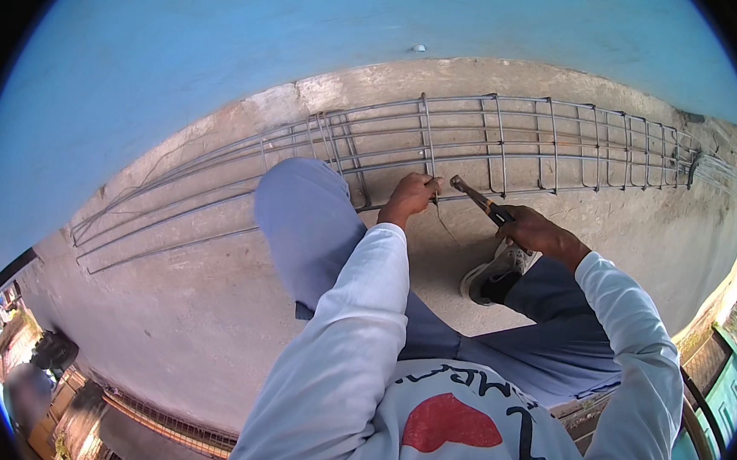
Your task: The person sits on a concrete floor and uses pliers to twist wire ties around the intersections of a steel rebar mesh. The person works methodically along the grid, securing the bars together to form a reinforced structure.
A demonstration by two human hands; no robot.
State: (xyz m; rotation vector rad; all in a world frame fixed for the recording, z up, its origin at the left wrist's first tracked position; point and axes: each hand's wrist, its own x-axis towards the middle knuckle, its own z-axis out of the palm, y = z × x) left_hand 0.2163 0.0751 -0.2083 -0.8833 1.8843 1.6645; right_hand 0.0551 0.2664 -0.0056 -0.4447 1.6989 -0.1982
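A long cage of steel reinforcing bars (466,159) with stirrups lies along the concrete floor in front of me. At its near bar, my left hand (410,196) has its fingers closed around a steel stirrup (427,133). A thin tie wire (447,226) hangs from that joint, below the fingertips; whether the fingers also pinch it is hidden. My right hand (530,228) grips the dark handles of pincers (476,198) with yellow marks. Their metal head points at the joint, a little to the right of my left fingers, apart from the bar.
A blue wall (354,19) rises behind the cage. My bent left knee (302,202) is against the cage, and my shoe (496,269) rests on the concrete floor (208,318). Wire ends bunch at far right (716,167). A person (28,391) is at the lower left.
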